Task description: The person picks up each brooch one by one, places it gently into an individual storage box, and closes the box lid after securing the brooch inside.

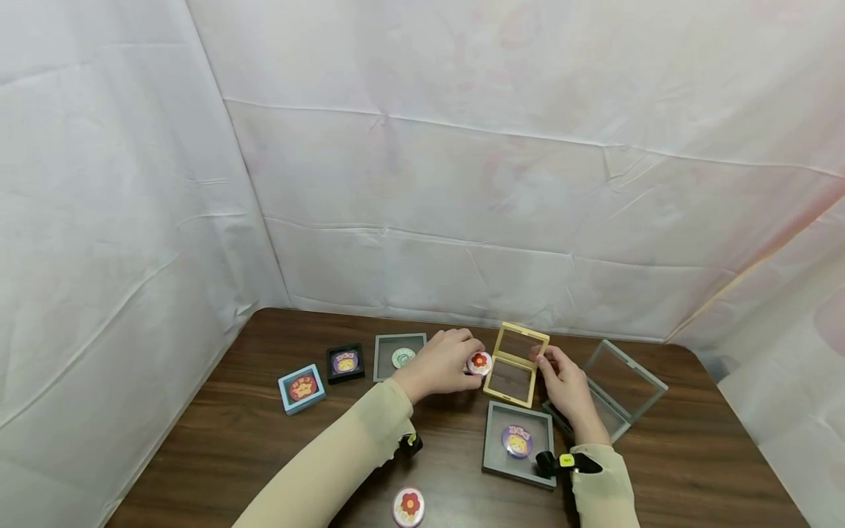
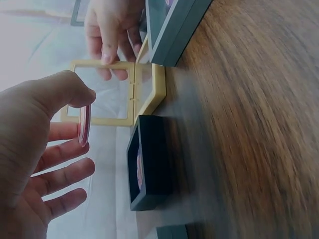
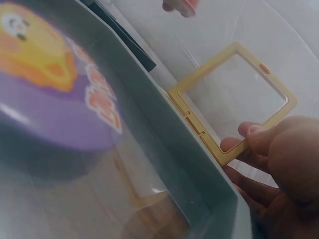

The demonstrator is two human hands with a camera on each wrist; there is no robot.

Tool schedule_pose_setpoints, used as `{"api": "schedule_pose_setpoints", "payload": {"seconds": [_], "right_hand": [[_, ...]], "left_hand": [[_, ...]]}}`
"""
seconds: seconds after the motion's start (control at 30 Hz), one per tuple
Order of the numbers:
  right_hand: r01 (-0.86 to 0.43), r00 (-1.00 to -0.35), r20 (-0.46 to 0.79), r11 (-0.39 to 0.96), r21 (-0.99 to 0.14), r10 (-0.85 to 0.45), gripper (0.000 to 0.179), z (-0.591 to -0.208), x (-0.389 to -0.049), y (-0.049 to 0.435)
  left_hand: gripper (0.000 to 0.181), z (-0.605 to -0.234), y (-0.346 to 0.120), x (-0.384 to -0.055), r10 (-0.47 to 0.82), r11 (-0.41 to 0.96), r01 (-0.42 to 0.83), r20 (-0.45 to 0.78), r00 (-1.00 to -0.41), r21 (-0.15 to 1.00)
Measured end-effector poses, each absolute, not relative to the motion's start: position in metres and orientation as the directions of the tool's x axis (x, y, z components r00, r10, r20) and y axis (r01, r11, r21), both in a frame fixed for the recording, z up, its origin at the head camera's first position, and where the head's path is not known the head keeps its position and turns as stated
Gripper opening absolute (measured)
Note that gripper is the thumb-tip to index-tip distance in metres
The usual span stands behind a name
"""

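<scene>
My left hand (image 1: 444, 364) pinches a round button badge (image 1: 480, 364) with a red flower, thumb on one face and fingertips on the other. In the left wrist view this badge (image 2: 85, 125) stands edge-on, its other fingers spread loosely. My right hand (image 1: 566, 385) pinches the raised lid of a yellow hinged display case (image 1: 521, 358) at its right side. Clear film (image 3: 234, 94) fills the lid's frame. A dark display case (image 2: 152, 164) with a badge inside stands beside the yellow case in the left wrist view.
Nearest the right wrist is a grey case (image 1: 488, 440) with a purple badge (image 1: 517, 441). An open grey case (image 1: 623, 385) stands at right. Leftward are a grey case (image 1: 379, 359), a black case (image 1: 345, 377) and a blue case (image 1: 284, 392). Another flower badge (image 1: 408, 507) lies in front.
</scene>
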State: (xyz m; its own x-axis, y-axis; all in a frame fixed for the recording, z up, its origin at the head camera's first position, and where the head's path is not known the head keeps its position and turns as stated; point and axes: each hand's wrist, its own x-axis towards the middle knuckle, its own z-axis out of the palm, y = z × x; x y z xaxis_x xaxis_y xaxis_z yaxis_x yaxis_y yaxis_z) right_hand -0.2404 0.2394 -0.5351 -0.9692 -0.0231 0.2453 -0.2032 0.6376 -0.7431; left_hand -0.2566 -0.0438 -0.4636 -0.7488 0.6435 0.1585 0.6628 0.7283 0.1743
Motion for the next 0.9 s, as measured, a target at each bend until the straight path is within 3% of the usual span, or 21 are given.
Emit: {"api": "schedule_pose_setpoints", "payload": {"seconds": [0.9], "right_hand": [[-0.245,-0.961,0.272,0.633,-0.734,-0.057,0.024,-0.539,-0.246,0.239]], "left_hand": [[0.037,-0.492,0.005,-0.27,0.686,0.708,0.69,0.084,-0.723,0.149]]}}
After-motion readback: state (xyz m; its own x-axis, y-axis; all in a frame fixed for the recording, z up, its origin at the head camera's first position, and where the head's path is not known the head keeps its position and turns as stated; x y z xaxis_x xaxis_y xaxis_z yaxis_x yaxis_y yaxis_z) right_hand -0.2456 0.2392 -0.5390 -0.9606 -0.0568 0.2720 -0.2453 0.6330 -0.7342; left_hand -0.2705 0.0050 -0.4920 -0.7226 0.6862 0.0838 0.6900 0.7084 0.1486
